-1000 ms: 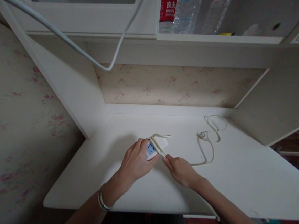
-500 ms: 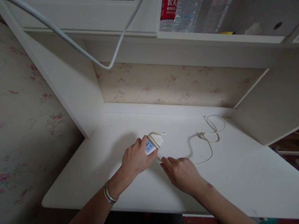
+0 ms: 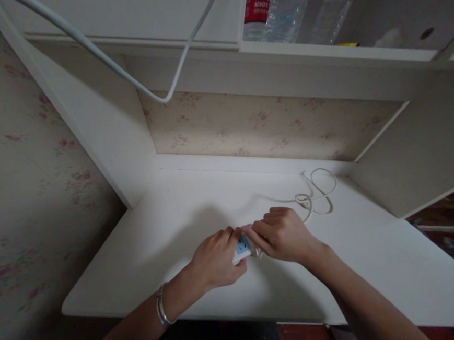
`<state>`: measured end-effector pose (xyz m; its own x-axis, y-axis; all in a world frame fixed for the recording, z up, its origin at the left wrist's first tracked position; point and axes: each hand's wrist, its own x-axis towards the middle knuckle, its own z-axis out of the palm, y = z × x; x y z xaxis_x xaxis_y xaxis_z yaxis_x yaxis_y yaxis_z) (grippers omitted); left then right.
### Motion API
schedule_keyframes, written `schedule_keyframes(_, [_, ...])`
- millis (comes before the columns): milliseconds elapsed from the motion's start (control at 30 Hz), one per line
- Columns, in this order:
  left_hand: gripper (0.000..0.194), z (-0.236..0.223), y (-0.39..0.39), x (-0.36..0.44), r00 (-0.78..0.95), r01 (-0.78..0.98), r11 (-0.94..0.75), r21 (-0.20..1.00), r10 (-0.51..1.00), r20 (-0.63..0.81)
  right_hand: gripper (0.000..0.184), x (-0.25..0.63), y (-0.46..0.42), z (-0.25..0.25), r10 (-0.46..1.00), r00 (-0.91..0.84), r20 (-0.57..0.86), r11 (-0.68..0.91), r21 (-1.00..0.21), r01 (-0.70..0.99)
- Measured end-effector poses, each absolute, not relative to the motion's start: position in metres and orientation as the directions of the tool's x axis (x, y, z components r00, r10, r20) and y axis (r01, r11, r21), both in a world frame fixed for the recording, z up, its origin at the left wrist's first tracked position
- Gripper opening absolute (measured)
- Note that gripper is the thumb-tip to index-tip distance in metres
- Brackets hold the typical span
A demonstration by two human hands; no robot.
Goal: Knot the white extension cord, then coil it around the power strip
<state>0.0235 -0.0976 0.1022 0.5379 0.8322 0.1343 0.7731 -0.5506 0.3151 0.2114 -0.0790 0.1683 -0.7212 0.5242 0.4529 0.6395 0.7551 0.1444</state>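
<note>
My left hand [image 3: 218,258], with a silver bangle on its wrist, is wrapped round a white power strip [image 3: 242,246] with a blue socket face. Turns of the white cord [image 3: 256,250] circle the strip's right end. My right hand [image 3: 282,235] is closed at that end, pinching the cord against the strip; its fingertips partly hide the turns. From the right hand the loose cord runs back to a tangle of loops [image 3: 323,194] lying on the white desk [image 3: 376,263].
A grey-white bent tube [image 3: 162,98] hangs across the upper left. Plastic bottles [image 3: 287,10] stand on a shelf above the desk. Floral wallpaper [image 3: 224,128] covers the back. A side panel [image 3: 425,138] bounds the desk at right.
My right hand has moved up and over to the strip's right end, carrying the cord round it. The left hand and strip have shifted slightly right and nearer; the loose loops have shifted.
</note>
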Motion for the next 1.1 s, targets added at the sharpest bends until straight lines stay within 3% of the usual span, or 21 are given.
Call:
schedule_keyframes(100, [0.05,0.111,-0.109,0.026,0.629,0.7,-0.624,0.348,0.769,0.113,0.051,0.207,-0.063,0.17,0.575,-0.688,0.443,0.76,0.023,0.65])
schedule_keyframes(233, [0.053,0.127,-0.12,0.024,0.679,0.661,-0.679,0.319,0.723,0.132,0.057,0.2,-0.047,0.161,0.678,-0.644,0.355,0.733,-0.262,0.628])
schedule_keyframes(400, [0.049,0.139,-0.123,0.014,0.681,0.646,-0.704,0.297,0.706,0.193,0.063,0.191,-0.041,0.146,0.823,-0.533,0.198,0.509,-0.671,0.538])
schedule_keyframes(567, [0.052,0.144,-0.124,0.007,0.672,0.612,-0.698,0.371,0.707,0.222,0.069,0.186,-0.042,0.136,0.881,-0.466,0.076,0.311,-0.836,0.452])
schedule_keyframes(700, [0.054,0.142,-0.118,0.006,0.536,0.641,-0.606,0.471,0.793,0.29,0.063,0.193,-0.042,0.118,0.899,-0.434,0.054,0.307,-0.784,0.54])
schedule_keyframes(833, [0.053,0.137,-0.104,0.002,0.374,0.724,-0.477,0.499,0.878,0.297,0.044,0.202,-0.052,0.096,0.857,-0.51,0.077,0.466,-0.54,0.701])
schedule_keyframes(967, [0.048,0.127,-0.094,0.0,0.261,0.817,-0.343,0.463,0.937,0.232,0.051,0.202,-0.072,0.089,0.878,-0.477,-0.03,0.44,-0.337,0.832])
schedule_keyframes(1100, [0.047,0.118,-0.092,0.003,0.239,0.828,-0.333,0.452,0.937,0.253,0.053,0.196,-0.09,0.094,0.86,-0.499,-0.109,0.45,-0.301,0.841])
